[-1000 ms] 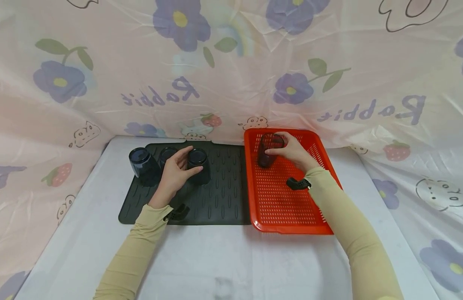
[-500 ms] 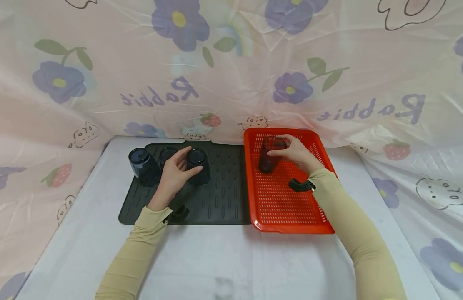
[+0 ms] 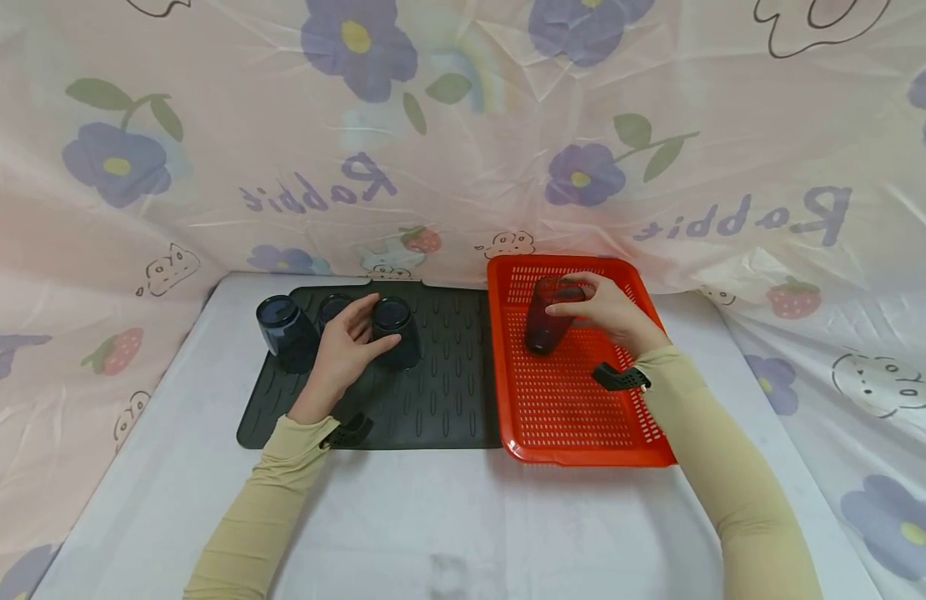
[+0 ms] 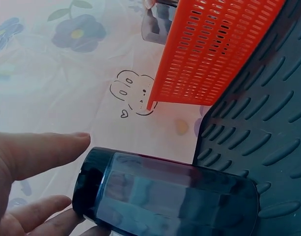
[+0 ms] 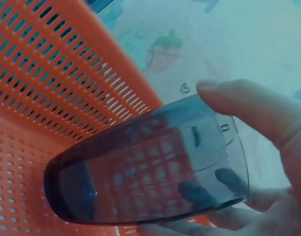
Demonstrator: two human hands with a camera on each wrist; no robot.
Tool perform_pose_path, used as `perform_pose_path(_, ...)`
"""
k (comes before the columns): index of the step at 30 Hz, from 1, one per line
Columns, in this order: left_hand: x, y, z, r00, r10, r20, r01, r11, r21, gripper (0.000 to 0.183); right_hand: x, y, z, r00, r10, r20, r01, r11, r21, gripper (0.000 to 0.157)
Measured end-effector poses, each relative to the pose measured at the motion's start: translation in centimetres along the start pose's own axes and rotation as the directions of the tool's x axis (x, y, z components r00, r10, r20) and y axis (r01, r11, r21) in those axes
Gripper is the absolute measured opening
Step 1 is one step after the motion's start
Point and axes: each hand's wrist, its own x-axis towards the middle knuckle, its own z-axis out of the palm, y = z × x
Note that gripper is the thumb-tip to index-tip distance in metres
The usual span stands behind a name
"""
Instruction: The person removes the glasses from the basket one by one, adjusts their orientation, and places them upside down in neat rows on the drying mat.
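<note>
Over the red basket [image 3: 575, 454], my right hand [image 3: 616, 317] holds a dark tinted drinking glass [image 3: 545, 321] near its rim. The thumb lies on one side and the fingers on the other; the glass leans, base down and mouth up. My left hand [image 3: 342, 358] is around the top of an upside-down dark glass [image 3: 398, 342] on the black mat [image 3: 447, 400]. In the left wrist view its thumb [image 4: 57, 152] is straight and just apart from that glass's base, with the other fingers close by on the far side.
Two more upside-down dark glasses stand at the mat's left: one glass [image 3: 290, 333] at the edge, another glass [image 3: 333, 308] partly hidden behind my left hand. Basket and mat lie side by side on a white table [image 3: 553, 533], a printed curtain [image 3: 463, 167] behind.
My right hand and its glass have moved a little to the right and toward me, and the glass leans more. My left hand has barely shifted; the glasses on the mat stay put.
</note>
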Motion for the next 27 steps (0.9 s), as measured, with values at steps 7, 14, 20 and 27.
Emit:
perform_pose_path(7,-0.2,0.1,-0.2,1.0,0.013,0.002,-0.013,1.0,0.002,0.07,-2.0,-1.4,-0.4,0.997,-0.06,-0.04,0.058,0.996,-0.061,0.078)
perform_pose_path(14,-0.4,0.4,-0.1,0.999,0.035,-0.016,-0.035,0.999,0.026,0.07,-3.3,-2.5,-0.3,0.991,-0.102,-0.084,0.099,0.994,-0.039,0.073)
perform_pose_path(20,-0.8,0.6,0.1,0.999,0.044,-0.023,-0.043,0.998,0.037,0.07,-4.3,-3.4,0.1,0.98,-0.161,-0.121,0.166,0.986,0.031,0.063)
perform_pose_path(27,-1.6,1.9,0.1,1.0,0.023,-0.008,-0.023,0.999,0.03,0.07,-5.2,-4.3,0.5,0.971,-0.217,-0.099,0.232,0.956,0.177,0.05)
